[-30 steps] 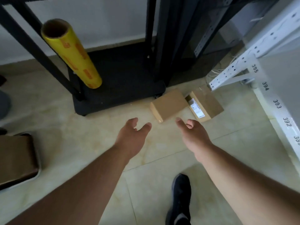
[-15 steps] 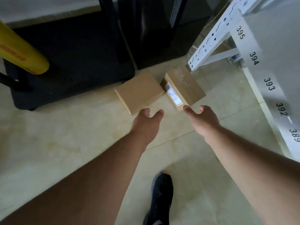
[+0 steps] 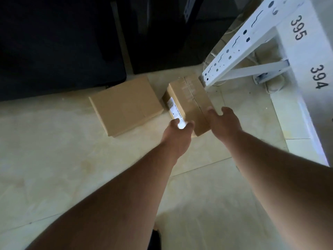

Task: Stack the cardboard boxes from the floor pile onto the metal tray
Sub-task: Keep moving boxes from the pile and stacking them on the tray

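1. Two cardboard boxes lie on the tiled floor (image 3: 54,159) in front of a dark cabinet (image 3: 54,42); they now sit lower and larger in view than half a second ago.
2. The labelled box (image 3: 191,103) lies at the foot of the white rack post (image 3: 232,46), just beside the plain box (image 3: 126,105), which lies flat to its left.
3. The left hand (image 3: 177,136) has come forward onto the near left corner of the labelled box, thumb and fingers curled round the side that carries the white label (image 3: 175,110). Half a second ago it hovered short of the plain box.
4. The right hand (image 3: 224,125) has also reached the labelled box and rests against its near right edge, fingers bent over the top; earlier it was just short of the box with fingers spread.
5. The labelled box still sits on the floor, its far end near the rack post.
6. The white shelf edge (image 3: 306,60) on the right shows the numbers 395 and 394.
7. The yellow roll seen earlier at the left edge is now out of view, and only the tip of a dark shoe (image 3: 155,239) shows at the bottom edge.
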### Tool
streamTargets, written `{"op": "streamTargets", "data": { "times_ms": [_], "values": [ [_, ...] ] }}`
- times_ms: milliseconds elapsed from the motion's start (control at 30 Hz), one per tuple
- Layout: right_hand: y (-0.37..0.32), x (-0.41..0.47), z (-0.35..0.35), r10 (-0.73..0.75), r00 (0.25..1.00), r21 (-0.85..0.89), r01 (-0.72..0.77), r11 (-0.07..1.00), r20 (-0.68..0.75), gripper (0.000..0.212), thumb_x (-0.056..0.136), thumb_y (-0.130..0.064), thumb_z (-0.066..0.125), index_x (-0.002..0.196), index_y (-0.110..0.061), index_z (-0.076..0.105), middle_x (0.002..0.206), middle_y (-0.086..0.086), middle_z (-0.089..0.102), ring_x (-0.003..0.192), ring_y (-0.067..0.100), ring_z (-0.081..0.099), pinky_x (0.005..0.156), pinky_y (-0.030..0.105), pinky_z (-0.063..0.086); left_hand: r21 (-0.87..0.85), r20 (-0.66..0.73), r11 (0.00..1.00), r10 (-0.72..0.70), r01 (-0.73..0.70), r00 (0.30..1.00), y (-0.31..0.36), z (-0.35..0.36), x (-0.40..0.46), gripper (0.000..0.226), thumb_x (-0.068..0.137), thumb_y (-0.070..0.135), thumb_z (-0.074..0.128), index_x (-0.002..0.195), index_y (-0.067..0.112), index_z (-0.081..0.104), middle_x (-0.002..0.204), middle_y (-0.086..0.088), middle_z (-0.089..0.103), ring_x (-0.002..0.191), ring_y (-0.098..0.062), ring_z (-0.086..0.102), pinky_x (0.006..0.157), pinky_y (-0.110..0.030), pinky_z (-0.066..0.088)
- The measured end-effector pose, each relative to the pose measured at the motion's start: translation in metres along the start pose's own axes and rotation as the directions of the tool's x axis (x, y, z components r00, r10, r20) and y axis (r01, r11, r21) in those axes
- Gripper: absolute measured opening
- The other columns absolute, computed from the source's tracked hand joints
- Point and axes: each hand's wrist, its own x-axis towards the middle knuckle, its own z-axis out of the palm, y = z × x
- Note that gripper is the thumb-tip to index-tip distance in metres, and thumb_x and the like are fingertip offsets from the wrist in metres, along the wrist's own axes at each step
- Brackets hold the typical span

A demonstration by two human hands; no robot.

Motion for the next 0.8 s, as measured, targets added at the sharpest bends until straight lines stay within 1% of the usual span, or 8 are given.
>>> {"op": "streamTargets", "data": {
  "times_ms": [200, 333, 433, 467, 533, 567, 633, 800],
  "values": [
    [0.006, 0.010, 0.007, -0.002, 0.995, -0.041, 0.006, 0.999, 0.095, 0.069, 0.097, -0.057, 0.043, 0.141, -0.006, 0.056, 0.138, 0.017, 0.062, 0.117, 0.037, 0.060, 0.087, 0.034, 0.039, -0.044, 0.061, 0.999, 0.003, 0.000, 0.998, -0.007, 0.025, 0.018, 0.060, 0.080, 0.057, 0.057, 0.135, 0.032, 0.060, 0.126, 0.007, 0.068, 0.114, -0.021, 0.063, 0.099, -0.035, 0.049],
    [0.012, -0.017, 0.007, 0.053, 0.995, 0.009, -0.054, 0.999, 0.080, 0.081, 0.073, -0.073, 0.044, 0.120, -0.011, 0.069, 0.111, 0.012, 0.071, 0.092, 0.032, 0.068, 0.078, 0.037, 0.054, -0.073, 0.066, 0.997, 0.015, -0.010, 0.998, -0.010, 0.014, -0.007, 0.040, 0.087, 0.045, 0.056, 0.124, 0.035, 0.065, 0.113, 0.011, 0.072, 0.106, -0.015, 0.067, 0.080, -0.026, 0.049],
    [0.012, -0.052, 0.003, 0.142, 0.988, 0.104, -0.147, 0.984, 0.054, 0.091, 0.065, -0.081, 0.054, 0.121, -0.010, 0.065, 0.109, 0.008, 0.072, 0.092, 0.032, 0.070, 0.080, 0.040, 0.059, -0.066, 0.050, 0.997, 0.029, -0.025, 0.998, -0.013, 0.001, -0.038, 0.022, 0.100, 0.046, 0.051, 0.119, 0.039, 0.060, 0.114, 0.013, 0.065, 0.092, -0.005, 0.060, 0.068, -0.019, 0.042],
    [0.012, -0.065, 0.000, 0.168, 0.984, 0.125, -0.173, 0.977, 0.055, 0.092, 0.066, -0.080, 0.059, 0.125, -0.009, 0.060, 0.112, 0.007, 0.070, 0.096, 0.032, 0.070, 0.084, 0.042, 0.059, -0.067, 0.048, 0.997, 0.041, -0.037, 0.998, -0.014, -0.003, -0.049, 0.027, 0.102, 0.048, 0.048, 0.125, 0.043, 0.059, 0.120, 0.013, 0.063, 0.095, -0.006, 0.059, 0.069, -0.018, 0.041],
    [0.010, -0.090, -0.004, 0.209, 0.976, 0.155, -0.217, 0.964, 0.067, 0.092, 0.074, -0.075, 0.066, 0.131, -0.006, 0.049, 0.114, 0.007, 0.064, 0.100, 0.033, 0.066, 0.088, 0.043, 0.056, -0.049, 0.035, 0.995, 0.091, -0.089, 0.995, -0.021, -0.011, -0.069, 0.037, 0.104, 0.049, 0.045, 0.139, 0.048, 0.054, 0.140, 0.014, 0.054, 0.115, -0.010, 0.056, 0.079, -0.018, 0.043],
    [0.008, -0.103, -0.006, 0.226, 0.971, 0.174, -0.238, 0.956, 0.083, 0.092, 0.076, -0.075, 0.067, 0.133, -0.005, 0.046, 0.113, 0.007, 0.062, 0.099, 0.032, 0.063, 0.088, 0.041, 0.054, -0.037, 0.024, 0.991, 0.127, -0.126, 0.992, -0.025, -0.017, -0.078, 0.039, 0.105, 0.045, 0.044, 0.143, 0.048, 0.051, 0.149, 0.014, 0.048, 0.128, -0.009, 0.051, 0.092, -0.020, 0.045],
    [-0.002, -0.133, -0.010, 0.241, 0.962, 0.220, -0.264, 0.939, 0.124, 0.094, 0.076, -0.076, 0.069, 0.135, -0.006, 0.045, 0.115, 0.007, 0.061, 0.101, 0.030, 0.061, 0.088, 0.039, 0.051, -0.009, -0.003, 0.981, 0.196, -0.196, 0.981, -0.034, -0.032, -0.094, 0.040, 0.106, 0.039, 0.043, 0.144, 0.048, 0.052, 0.162, 0.016, 0.033, 0.146, -0.007, 0.035, 0.118, -0.033, 0.035],
    [-0.032, -0.206, -0.005, 0.209, 0.937, 0.317, -0.296, 0.901, 0.282, 0.114, 0.053, -0.082, 0.078, 0.136, -0.012, 0.043, 0.121, 0.004, 0.064, 0.103, 0.020, 0.064, 0.088, 0.040, 0.053, 0.150, 0.029, 0.950, 0.273, -0.275, 0.961, -0.043, -0.083, -0.142, 0.048, 0.091, 0.051, 0.038, 0.135, 0.067, 0.048, 0.167, 0.025, 0.014, 0.155, -0.009, 0.012, 0.125, -0.046, 0.022]
  ]
}}
